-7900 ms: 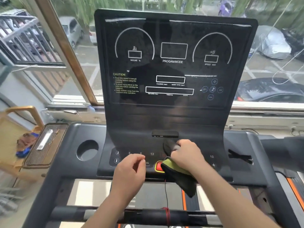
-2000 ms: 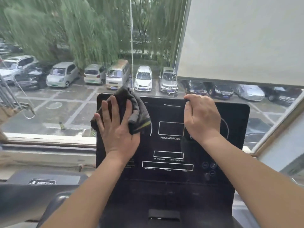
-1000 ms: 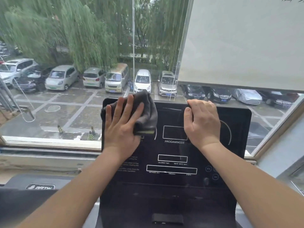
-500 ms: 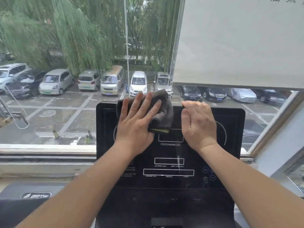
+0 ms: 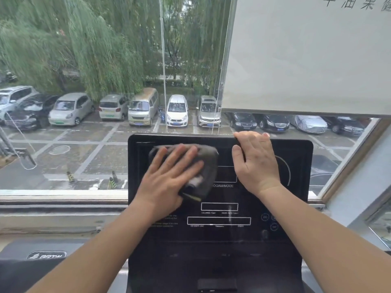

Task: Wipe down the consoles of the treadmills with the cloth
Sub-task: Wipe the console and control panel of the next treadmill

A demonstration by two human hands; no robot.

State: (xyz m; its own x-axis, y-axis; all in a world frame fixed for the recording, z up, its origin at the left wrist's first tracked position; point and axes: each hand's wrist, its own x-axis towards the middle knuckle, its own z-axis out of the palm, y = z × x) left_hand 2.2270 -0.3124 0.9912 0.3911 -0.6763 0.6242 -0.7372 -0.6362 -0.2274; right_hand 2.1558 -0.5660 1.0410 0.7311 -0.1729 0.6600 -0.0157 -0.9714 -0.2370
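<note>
The black treadmill console (image 5: pixel 220 235) stands upright in front of me, white display outlines printed on its glossy face. My left hand (image 5: pixel 169 178) lies flat with straight fingers on a dark grey cloth (image 5: pixel 208 163) with a yellow-green edge, pressing it against the upper left of the panel. My right hand (image 5: pixel 256 163) is on the upper middle of the console, its fingertips hooked over the top edge and the thumb against the panel face. Part of the cloth is hidden under my left palm.
A big window behind the console looks onto a car park and willow trees. A white roller blind (image 5: pixel 306 56) hangs at the upper right with its bead chain beside it. The window sill (image 5: pixel 63 199) runs left of the console. A neighbouring treadmill's dark housing (image 5: pixel 42 256) sits lower left.
Since half a second ago my left hand has slid the cloth down from the console's top edge onto the upper left of the panel. My right hand stays on the top edge.
</note>
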